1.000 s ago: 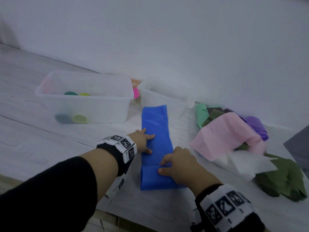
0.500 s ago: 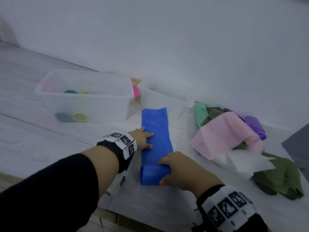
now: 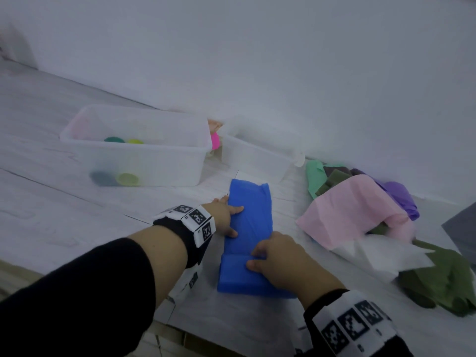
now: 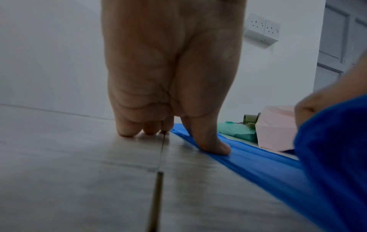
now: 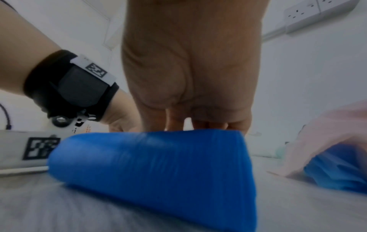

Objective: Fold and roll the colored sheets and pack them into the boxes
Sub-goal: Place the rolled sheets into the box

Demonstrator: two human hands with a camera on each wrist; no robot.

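From the head view, the blue sheet [image 3: 248, 228] lies as a long strip on the pale bench [image 3: 64, 215], running from near to far, its near end already rolled into a thick fold. The right hand [image 3: 283, 258] sits on that rolled end, fingers curled over its far edge and thumb on its top, gripping the roll. The left hand [image 3: 223, 215] rests at the strip's left edge, farther along, thumb and a forefinger laid out flat on the blue. Beyond the strip stand two clear boxes: the large box [image 3: 134, 148] at far left holds a teal roll [image 3: 113, 139] and a yellow-green roll [image 3: 135, 141]; the small box [image 3: 260, 153] sits just past the strip's far end. To the right lies a heap of loose sheets, with a pink sheet [image 3: 353, 210] on top.

Over to the left wrist: the left hand [image 4: 168, 70] comes down with its thumb pressing the blue sheet [image 4: 258, 160] flat, while the other fingers [image 4: 127, 127], close together, touch bare bench [image 4: 79, 172] just left of the strip.

Right wrist view: the rolled end of the blue sheet [image 5: 155, 164] fills the foreground, and the right hand [image 5: 190, 70] reaches over it, fingers [image 5: 176, 119] tucked down behind the roll's far side, tips hidden.
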